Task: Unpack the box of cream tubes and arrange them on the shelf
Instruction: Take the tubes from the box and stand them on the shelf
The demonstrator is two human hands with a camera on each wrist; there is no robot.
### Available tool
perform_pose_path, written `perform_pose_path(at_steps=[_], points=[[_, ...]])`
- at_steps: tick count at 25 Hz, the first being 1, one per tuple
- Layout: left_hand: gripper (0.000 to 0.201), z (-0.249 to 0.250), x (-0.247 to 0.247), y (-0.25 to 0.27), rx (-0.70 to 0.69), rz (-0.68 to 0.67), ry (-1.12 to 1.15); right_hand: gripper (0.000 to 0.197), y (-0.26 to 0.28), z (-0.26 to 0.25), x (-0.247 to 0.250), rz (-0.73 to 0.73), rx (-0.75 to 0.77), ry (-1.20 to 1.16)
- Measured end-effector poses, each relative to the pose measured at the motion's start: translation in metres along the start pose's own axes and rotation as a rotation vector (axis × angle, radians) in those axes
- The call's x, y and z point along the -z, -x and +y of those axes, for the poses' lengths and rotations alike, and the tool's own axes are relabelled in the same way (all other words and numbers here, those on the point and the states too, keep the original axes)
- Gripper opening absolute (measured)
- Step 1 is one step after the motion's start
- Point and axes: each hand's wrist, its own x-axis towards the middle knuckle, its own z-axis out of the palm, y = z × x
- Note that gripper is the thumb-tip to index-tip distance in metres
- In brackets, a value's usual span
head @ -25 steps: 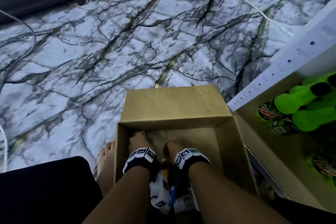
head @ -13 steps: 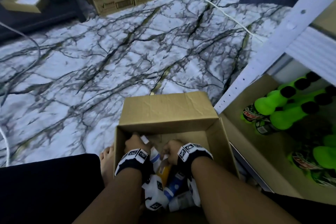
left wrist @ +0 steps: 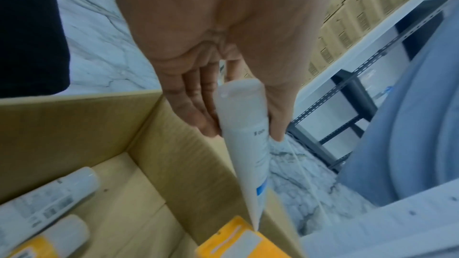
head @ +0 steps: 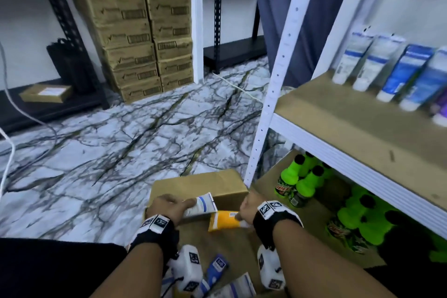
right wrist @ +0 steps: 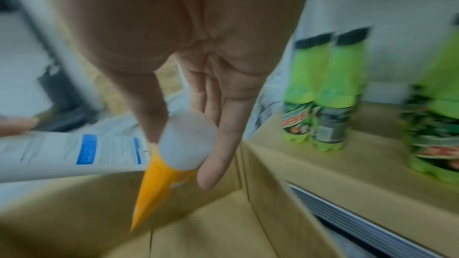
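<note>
My left hand (head: 169,207) holds a white tube with a blue band (head: 200,205) by its cap end above the open cardboard box (head: 200,185); the left wrist view shows that white tube (left wrist: 248,136) pinched between my fingers (left wrist: 196,109) and thumb. My right hand (head: 249,208) holds an orange tube (head: 223,220) by its white cap (right wrist: 186,140), crimped end pointing left. More tubes (head: 232,285) lie in the box (left wrist: 104,144). White and blue tubes (head: 387,68) stand in a row on the upper shelf board (head: 350,123).
Green soda bottles (head: 304,181) fill the bottom shelf at right, beside the white perforated shelf post (head: 271,94). Stacked cardboard cartons (head: 142,31) and a black rack (head: 232,31) stand across the marble-patterned floor (head: 108,147). A white cable (head: 7,152) lies at left.
Both hands have come up out of the box, each with a tube. My head has lifted, bringing the upper shelf and its row of tubes into view.
</note>
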Motion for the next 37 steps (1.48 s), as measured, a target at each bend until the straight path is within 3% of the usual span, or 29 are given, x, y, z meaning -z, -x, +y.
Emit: perform_pose_path(at_steps=[6, 10, 14, 18, 25, 27, 31, 37], points=[[0.045, 0.058, 0.015, 0.047, -0.177, -0.093, 0.350, 0.011, 0.060, 0.013, 0.055, 0.145, 0.020, -0.611], [0.029, 0.097, 0.017, 0.091, -0.333, -0.237, 0.521, 0.013, 0.107, 0.005, 0.090, 0.170, 0.117, -0.969], [0.026, 0.133, 0.019, 0.123, -0.445, -0.374, 0.599, 0.018, 0.138, 0.006, 0.122, 0.243, 0.295, -1.067], [0.019, 0.175, 0.011, 0.151, -0.591, -0.389, 0.627, 0.030, 0.159, 0.015, 0.156, 0.383, 0.427, -1.164], [0.028, 0.261, -0.025, 0.205, -0.856, -0.445, 0.554, 0.033, 0.202, 0.058, 0.224, 0.555, 0.513, -1.198], [0.028, 0.282, -0.040, 0.222, -0.900, -0.473, 0.503, 0.043, 0.213, 0.076, 0.244, 0.615, 0.518, -1.195], [0.028, 0.316, -0.074, 0.249, -0.918, -0.536, 0.434, 0.043, 0.239, 0.114, 0.273, 0.719, 0.497, -1.126], [0.035, 0.356, -0.137, 0.285, -0.960, -0.605, 0.216, 0.035, 0.267, 0.187, 0.303, 0.857, 0.305, -0.984]])
